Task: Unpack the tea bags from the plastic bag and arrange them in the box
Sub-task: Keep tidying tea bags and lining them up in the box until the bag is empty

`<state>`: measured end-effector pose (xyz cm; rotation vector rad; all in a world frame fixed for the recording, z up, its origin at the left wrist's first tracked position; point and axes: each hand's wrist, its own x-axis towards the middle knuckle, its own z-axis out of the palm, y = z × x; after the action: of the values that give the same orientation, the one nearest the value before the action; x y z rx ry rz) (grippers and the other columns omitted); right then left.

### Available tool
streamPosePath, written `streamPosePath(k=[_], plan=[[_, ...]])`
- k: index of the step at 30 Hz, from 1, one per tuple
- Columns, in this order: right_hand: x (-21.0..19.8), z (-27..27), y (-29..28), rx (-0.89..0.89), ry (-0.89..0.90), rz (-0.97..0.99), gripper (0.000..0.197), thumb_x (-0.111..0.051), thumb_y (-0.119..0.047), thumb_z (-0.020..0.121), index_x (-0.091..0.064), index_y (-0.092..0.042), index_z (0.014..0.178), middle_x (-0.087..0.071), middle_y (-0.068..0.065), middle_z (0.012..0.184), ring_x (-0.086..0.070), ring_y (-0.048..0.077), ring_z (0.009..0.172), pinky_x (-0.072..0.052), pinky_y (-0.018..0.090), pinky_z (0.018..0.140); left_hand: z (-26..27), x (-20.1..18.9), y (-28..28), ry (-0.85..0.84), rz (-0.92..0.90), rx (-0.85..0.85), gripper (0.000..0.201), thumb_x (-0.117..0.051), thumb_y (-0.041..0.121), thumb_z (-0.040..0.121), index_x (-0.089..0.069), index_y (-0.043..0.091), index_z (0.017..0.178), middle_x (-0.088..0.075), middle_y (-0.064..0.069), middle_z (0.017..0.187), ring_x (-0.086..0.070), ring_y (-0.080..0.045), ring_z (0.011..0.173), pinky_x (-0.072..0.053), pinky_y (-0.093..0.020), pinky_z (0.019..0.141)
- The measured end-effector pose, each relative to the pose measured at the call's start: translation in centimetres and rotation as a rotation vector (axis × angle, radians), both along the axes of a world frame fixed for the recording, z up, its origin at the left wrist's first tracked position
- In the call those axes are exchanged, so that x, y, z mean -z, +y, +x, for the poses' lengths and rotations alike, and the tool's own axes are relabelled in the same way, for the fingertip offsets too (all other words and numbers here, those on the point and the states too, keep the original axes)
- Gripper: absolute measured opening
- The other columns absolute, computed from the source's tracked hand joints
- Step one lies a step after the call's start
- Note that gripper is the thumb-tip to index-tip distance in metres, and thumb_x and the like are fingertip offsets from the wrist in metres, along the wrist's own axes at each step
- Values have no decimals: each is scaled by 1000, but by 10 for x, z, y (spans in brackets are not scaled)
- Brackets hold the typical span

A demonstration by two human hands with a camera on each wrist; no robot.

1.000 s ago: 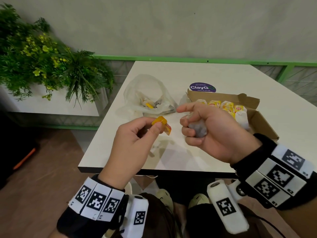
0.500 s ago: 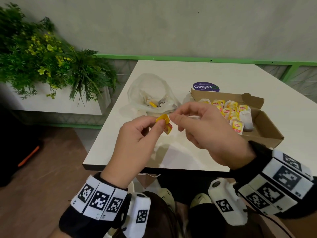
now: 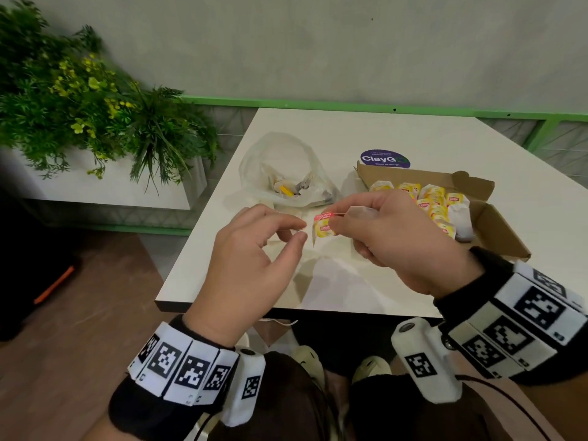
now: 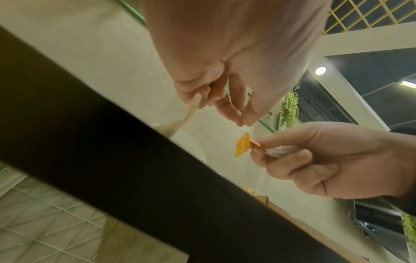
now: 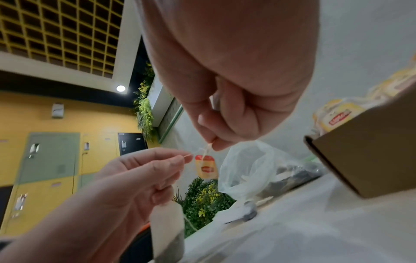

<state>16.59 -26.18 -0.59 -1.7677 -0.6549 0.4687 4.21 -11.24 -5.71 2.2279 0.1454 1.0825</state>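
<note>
Tea bag [image 5: 166,229] (flat paper pouch), thin string [image 5: 207,148] pinched

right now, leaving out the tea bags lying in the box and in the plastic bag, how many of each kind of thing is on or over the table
held tea bags: 2, a tea bag in the left hand, another in the right hand
plastic bag: 1
cardboard box: 1
purple sticker: 1
total: 5

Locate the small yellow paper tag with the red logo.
In the head view the yellow paper tag hangs mid-frame between the left hand and right hand, before the clear plastic bag.
</note>
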Motion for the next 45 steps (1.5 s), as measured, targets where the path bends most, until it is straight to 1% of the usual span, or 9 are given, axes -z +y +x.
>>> streamPosePath(k=[4,10,16,22,32,35,39,42,45], plan=[[0,6,-5,-84,-184,-114,8,-71,-12,92,-78,-16,94,-55,-18,52,-43,3,45,-37,17,49,0,-6,5,3,9,-3,8,-69,18,91,-76,17,93,-64,9,83,-53,2,81,-34,-12,73],[-11,10,-15,-190,64,-75,11,-72,-8,88,-77,-12,97,-45,10,68,-33,14,49,-22,21,44,3,-5,9,52,-91,-36,8,-60,26,94,-66,24,89,-60,27,80,-48,8,77,-33,-13,71],[-14,10,-16,-199,28,-138,10,-69,-5,91,-77,-10,97,-49,1,58,-35,12,46,-25,17,40,2,-2,1,76,-325,111,13,-53,27,97,-63,24,90,-72,14,95,-64,-19,93,-49,-47,82],[-18,1,-17,-303,4,-105,14,-62,-3,96,-74,-6,101,-54,-16,51,-26,19,54,-24,19,40,8,-12,-10,34,-586,279,16,-44,13,108,-53,6,96,-79,0,96,-60,4,77,-42,-14,74],[-19,-3,-18,-261,-125,-86,10,-70,-12,91,-78,-17,96,-61,0,68,-34,8,44,-31,14,41,19,-4,-9,-21,-497,230,9,-53,15,106,-56,12,98,-54,9,66,-48,-6,61,-40,-16,63],[-19,-1,-19,-253,-166,-107,12,-71,-16,92,-78,-23,97,-66,0,72,-41,16,52,-37,20,49,17,-4,-7,-26,-498,270,8,-54,22,102,-56,16,97,-51,9,64,-45,-8,61,-40,-17,62],[-19,-2,-17,-229,-276,-152,11,-72,-21,91,-78,-29,94,-74,11,90,-60,49,75,-58,55,66,14,-6,-2,-12,-452,293,9,-54,27,101,-57,18,100,-52,7,67,-47,-13,64,-42,-25,63],[-21,-1,-18,-237,-81,-71,12,-69,-10,91,-79,-18,94,-54,15,62,-40,21,47,-34,26,41,10,-7,1,-44,-332,242,7,-53,26,103,-57,20,102,-57,9,74,-53,-17,68,-45,-34,64],[-24,3,-22,-263,150,-55,16,-65,-5,90,-78,-12,97,-35,5,58,-29,13,47,-18,21,43,7,-6,5,-62,-231,189,3,-54,26,103,-57,27,102,-61,10,82,-58,-20,75,-52,-46,63]])
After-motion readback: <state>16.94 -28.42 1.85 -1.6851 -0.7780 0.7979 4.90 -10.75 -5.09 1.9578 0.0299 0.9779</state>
